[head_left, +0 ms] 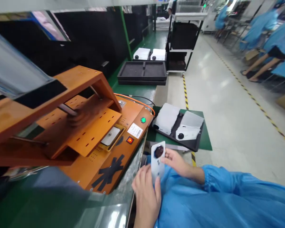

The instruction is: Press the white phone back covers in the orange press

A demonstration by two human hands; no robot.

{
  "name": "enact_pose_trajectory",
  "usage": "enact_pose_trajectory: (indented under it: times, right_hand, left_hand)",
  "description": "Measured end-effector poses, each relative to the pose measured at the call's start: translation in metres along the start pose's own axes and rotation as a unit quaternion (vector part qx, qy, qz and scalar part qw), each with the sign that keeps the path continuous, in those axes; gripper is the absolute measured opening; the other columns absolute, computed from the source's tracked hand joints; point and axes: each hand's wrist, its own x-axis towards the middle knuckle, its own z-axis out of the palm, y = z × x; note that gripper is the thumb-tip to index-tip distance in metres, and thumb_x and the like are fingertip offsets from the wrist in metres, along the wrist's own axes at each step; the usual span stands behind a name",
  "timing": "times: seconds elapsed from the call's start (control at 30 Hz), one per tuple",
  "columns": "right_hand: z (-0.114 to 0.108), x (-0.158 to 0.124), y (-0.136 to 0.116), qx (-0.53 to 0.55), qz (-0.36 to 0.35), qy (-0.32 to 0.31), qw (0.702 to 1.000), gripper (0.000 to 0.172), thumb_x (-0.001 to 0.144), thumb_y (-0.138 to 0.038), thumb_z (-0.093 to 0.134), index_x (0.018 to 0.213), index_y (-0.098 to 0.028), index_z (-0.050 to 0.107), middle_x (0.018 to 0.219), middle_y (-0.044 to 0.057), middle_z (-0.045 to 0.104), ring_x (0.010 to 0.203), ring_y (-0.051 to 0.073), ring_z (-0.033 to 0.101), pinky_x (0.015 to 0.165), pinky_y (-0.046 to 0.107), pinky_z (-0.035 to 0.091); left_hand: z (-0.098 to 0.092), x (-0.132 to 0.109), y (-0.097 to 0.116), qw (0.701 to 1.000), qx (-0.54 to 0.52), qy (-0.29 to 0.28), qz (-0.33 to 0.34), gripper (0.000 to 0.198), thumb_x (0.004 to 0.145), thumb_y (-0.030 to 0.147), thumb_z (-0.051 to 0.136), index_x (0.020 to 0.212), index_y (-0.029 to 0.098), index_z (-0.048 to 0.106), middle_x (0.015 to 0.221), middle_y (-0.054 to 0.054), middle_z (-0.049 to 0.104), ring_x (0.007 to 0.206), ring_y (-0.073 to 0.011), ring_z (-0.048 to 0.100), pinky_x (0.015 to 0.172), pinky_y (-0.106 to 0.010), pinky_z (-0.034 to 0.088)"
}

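Note:
A white phone back cover (pixel 158 168) with a large round dark camera window stands upright between my hands, above my lap beside the bench. My left hand (pixel 146 186) grips its lower left edge, thumb and fingers on either side. My right hand (pixel 177 162) pinches its right edge just below the camera window. To the left is an orange press machine (pixel 133 110), with a pale phone-shaped piece (pixel 110 136) lying in the fixture under its raised plate.
A black tray (pixel 194 144) on a green board holds stacks of white covers (pixel 167 117) at the right. Black trays (pixel 142 71) and more white covers (pixel 158 54) stand farther back along the bench. A green-lit button (pixel 143 120) and a red-lit switch (pixel 130 140) sit on the machine.

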Motion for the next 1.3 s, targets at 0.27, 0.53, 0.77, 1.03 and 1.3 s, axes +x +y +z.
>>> enact_pose_trajectory:
  times: [0.27, 0.53, 0.77, 1.03, 1.3]
  right_hand:
    - [-0.182, 0.047, 0.082, -0.331, 0.103, 0.159, 0.924, 0.017, 0.088, -0.028, 0.064, 0.098, -0.016, 0.071, 0.106, 0.016, 0.075, 0.099, 0.027, 0.07, 0.09, 0.037, 0.052]
    - [-0.189, 0.042, 0.126, -0.469, 0.052, 0.085, 0.877, 0.051, 0.094, -0.059, 0.043, 0.093, -0.018, 0.072, 0.104, 0.029, 0.071, 0.103, 0.038, 0.069, 0.092, 0.056, 0.05]
    - [-0.181, 0.059, 0.139, -0.513, -0.106, 0.147, 0.839, 0.078, 0.092, -0.076, 0.021, 0.139, -0.026, 0.058, 0.12, 0.035, 0.061, 0.123, 0.051, 0.055, 0.087, 0.075, 0.037]
    - [0.025, 0.062, 0.016, -0.24, -0.467, -0.159, 0.836, 0.037, 0.088, -0.027, 0.066, 0.121, -0.046, 0.066, 0.094, 0.007, 0.073, 0.078, 0.024, 0.069, 0.068, 0.044, 0.055]
    - [0.224, 0.045, -0.127, -0.168, -0.528, -0.313, 0.772, 0.021, 0.102, -0.023, 0.049, 0.108, -0.02, 0.068, 0.1, 0.008, 0.068, 0.093, 0.021, 0.058, 0.082, 0.036, 0.051]
  left_hand:
    - [0.003, -0.02, -0.006, 0.984, -0.092, -0.148, 0.045, 0.035, 0.1, 0.027, 0.054, 0.135, 0.026, 0.057, 0.127, -0.008, 0.069, 0.115, -0.0226, 0.066, 0.097, -0.041, 0.056]
    - [-0.018, -0.034, 0.005, 0.974, -0.164, -0.14, -0.074, 0.028, 0.101, 0.026, 0.053, 0.126, 0.025, 0.066, 0.115, -0.007, 0.074, 0.108, -0.0225, 0.067, 0.1, -0.043, 0.054]
    - [-0.056, -0.066, 0.005, 0.966, -0.188, -0.035, -0.174, 0.024, 0.1, 0.026, 0.055, 0.116, 0.027, 0.073, 0.103, -0.004, 0.077, 0.095, -0.0182, 0.069, 0.09, -0.035, 0.055]
    - [-0.13, -0.086, -0.124, 0.877, 0.094, 0.2, -0.428, 0.028, 0.098, 0.038, 0.053, 0.108, 0.025, 0.075, 0.122, -0.01, 0.072, 0.119, -0.0286, 0.061, 0.109, -0.05, 0.043]
    - [-0.125, -0.106, -0.159, 0.843, 0.157, 0.195, -0.476, 0.033, 0.09, 0.036, 0.067, 0.122, 0.032, 0.071, 0.139, -0.004, 0.067, 0.133, -0.0318, 0.049, 0.114, -0.057, 0.031]
